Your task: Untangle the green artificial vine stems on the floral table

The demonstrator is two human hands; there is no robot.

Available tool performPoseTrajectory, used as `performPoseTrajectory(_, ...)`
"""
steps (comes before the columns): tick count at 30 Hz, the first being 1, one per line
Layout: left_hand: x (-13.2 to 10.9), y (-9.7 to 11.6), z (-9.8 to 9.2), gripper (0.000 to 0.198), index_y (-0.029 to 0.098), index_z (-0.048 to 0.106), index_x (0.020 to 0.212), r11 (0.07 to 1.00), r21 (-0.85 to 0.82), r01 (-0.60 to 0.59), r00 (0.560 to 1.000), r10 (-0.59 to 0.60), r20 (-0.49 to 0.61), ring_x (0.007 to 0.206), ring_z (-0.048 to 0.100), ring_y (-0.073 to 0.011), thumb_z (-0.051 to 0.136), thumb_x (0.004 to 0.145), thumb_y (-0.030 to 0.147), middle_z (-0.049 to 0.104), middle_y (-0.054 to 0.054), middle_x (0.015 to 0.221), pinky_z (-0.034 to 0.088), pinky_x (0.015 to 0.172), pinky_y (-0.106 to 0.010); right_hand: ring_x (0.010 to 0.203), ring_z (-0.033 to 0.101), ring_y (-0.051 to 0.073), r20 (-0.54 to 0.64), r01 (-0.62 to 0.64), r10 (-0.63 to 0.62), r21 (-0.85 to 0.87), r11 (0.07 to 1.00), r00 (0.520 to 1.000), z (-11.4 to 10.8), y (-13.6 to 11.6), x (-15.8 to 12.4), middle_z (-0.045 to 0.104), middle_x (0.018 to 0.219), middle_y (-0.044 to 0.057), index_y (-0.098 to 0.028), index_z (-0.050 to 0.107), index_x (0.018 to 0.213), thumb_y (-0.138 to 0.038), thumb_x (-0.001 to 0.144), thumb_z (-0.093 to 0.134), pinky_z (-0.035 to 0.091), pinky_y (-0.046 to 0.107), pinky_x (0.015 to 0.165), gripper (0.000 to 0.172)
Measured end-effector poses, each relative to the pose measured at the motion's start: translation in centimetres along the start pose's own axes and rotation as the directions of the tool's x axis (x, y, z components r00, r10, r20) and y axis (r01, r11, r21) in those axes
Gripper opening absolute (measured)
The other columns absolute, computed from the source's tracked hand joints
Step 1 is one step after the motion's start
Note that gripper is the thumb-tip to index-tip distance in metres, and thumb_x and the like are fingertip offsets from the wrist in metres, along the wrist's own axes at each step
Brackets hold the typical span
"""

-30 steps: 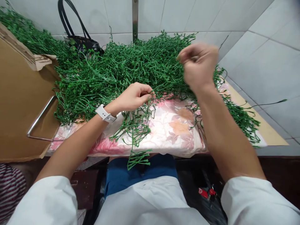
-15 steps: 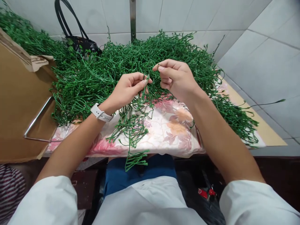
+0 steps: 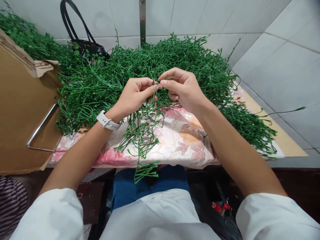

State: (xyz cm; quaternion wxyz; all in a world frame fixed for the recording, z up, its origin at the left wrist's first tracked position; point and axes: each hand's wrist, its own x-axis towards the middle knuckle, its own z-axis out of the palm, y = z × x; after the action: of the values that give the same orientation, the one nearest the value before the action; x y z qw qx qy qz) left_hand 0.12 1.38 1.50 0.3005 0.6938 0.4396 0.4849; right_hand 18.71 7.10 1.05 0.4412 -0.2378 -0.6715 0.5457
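Two hands, left hand and right hand, pinch together at centre on one thin green vine strand, its length lost in the tangled heap.

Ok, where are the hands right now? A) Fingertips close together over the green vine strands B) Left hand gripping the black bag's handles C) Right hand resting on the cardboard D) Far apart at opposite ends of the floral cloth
A: the left hand and right hand nearly meet at the fingertips above the green vine strands, just past the floral cloth.
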Motion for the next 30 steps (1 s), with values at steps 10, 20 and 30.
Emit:
performPoseTrajectory(10, -0.2, -0.8, 0.3, 0.031, 0.018, 0.059, 0.07, 0.999, 0.029, -0.021, 0.997, 0.019, 0.068, 0.053, 0.041, -0.0072, 0.073, 0.095, 0.031, 0.052, 0.004, 0.059, 0.034, 0.051, -0.023, 0.061, 0.035, 0.012, -0.039, 0.067, -0.068, -0.033, 0.997, 0.997, 0.6, 1.4, 0.2, 0.039, 0.064, -0.003, -0.024, 0.054, 0.075, -0.055, 0.074, 0.094, 0.029, 0.028, 0.049, 0.051)
performPoseTrajectory(20, -0.1, -1.0, 2.3, 0.021, 0.02, 0.054, 0.08, 0.987, -0.158, 0.023, 0.997, -0.035, -0.073, 0.056, 0.054, -0.0079, 0.064, 0.099, 0.017, 0.057, 0.003, 0.067, 0.048, 0.059, -0.023, 0.059, 0.034, 0.011, -0.134, 0.132, -0.132, -0.013, 0.991, 0.982, 2.3, 3.2, 1.1, 0.033, 0.072, -0.003, -0.025, 0.042, 0.08, -0.072, 0.086, 0.075, 0.037, 0.027, 0.052, 0.057)
performPoseTrajectory(30, -1.5, -0.4, 3.0, 0.02, 0.019, 0.068, 0.091, 0.999, -0.02, -0.041, 0.993, 0.038, -0.11, 0.063, 0.058, -0.0097, 0.064, 0.102, 0.035, 0.065, -0.002, 0.074, 0.047, 0.059, -0.023, 0.064, 0.049, 0.013, -0.272, 0.038, 0.021, 0.21, 0.977, 0.962, -6.3, 2.6, 3.2, 0.061, 0.084, -0.002, -0.027, 0.043, 0.087, -0.033, 0.078, 0.076, 0.043, 0.028, 0.059, 0.034)
